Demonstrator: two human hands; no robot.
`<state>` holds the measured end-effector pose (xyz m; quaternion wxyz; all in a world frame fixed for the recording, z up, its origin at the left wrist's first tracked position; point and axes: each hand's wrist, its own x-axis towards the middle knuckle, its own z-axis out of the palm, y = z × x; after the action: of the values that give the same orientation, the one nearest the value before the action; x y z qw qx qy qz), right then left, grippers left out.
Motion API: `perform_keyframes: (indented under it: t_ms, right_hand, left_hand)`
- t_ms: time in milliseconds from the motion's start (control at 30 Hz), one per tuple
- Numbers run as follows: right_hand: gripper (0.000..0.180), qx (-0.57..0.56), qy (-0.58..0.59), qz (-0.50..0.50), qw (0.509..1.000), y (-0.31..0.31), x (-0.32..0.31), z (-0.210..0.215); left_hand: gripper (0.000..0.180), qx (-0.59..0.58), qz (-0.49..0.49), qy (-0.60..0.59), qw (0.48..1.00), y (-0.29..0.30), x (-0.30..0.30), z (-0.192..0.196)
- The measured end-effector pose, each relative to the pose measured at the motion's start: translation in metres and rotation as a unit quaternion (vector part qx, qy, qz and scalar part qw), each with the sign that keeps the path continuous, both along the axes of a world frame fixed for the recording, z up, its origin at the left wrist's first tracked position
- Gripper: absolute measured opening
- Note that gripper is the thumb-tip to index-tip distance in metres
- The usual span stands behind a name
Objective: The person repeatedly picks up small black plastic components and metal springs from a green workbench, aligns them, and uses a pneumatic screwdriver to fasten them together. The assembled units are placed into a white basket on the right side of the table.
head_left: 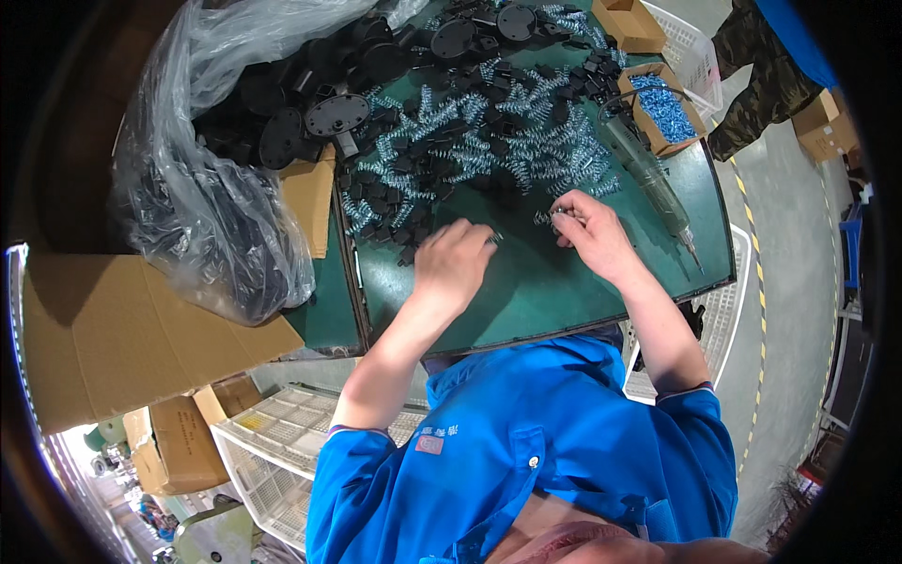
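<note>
My right hand [590,233] pinches a small metal spring [545,217] between thumb and fingertips, just above the green work mat [526,291]. My left hand [455,263] rests knuckles-up on the mat with its fingers curled; a small bit of metal shows at its fingertips, and I cannot tell what it holds. Just beyond both hands lies a spread of silver springs [489,141] mixed with small black plastic parts [399,211].
A clear plastic bag [202,202] of black round parts sits in a cardboard box at the left. An electric screwdriver [648,174] lies at the right, beside a small box of blue screws [665,108]. White plastic crates [272,442] stand below the table. A person in camouflage trousers [761,75] is at the far right.
</note>
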<state>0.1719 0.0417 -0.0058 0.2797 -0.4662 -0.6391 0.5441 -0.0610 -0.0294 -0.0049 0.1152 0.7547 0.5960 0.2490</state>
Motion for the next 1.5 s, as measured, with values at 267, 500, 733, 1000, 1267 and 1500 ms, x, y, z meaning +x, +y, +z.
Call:
perform_keyframes:
  t_ms: [267, 500, 733, 1000, 1267, 1500]
  right_hand:
    - [0.018, -0.195, 0.121, 0.045, 0.972, 0.001, 0.012, 0.007]
    - [0.019, -0.204, 0.175, 0.063, 0.961, -0.012, 0.014, 0.014]
    - [0.043, -0.030, 0.034, 0.079, 0.996, -0.032, -0.002, 0.017]
    - [0.031, 0.450, -0.324, 0.079, 0.828, -0.005, 0.012, 0.017]
    - [0.026, 0.431, -0.352, 0.071, 0.828, 0.021, -0.069, -0.002]
    - [0.022, 0.418, -0.204, 0.043, 0.884, 0.004, -0.026, 0.013]
  left_hand:
    - [0.039, 0.022, -0.040, -0.168, 0.985, 0.017, 0.046, 0.010]
    - [0.013, 0.023, -0.013, -0.241, 0.970, 0.013, 0.058, 0.002]
    - [0.011, 0.016, 0.018, -0.175, 0.984, 0.008, 0.048, -0.011]
    - [0.031, -0.261, 0.127, -0.529, 0.797, -0.017, -0.022, 0.003]
    - [0.014, -0.248, 0.080, -0.657, 0.707, -0.024, -0.020, -0.007]
    - [0.014, -0.249, 0.069, -0.682, 0.684, -0.021, -0.019, -0.013]
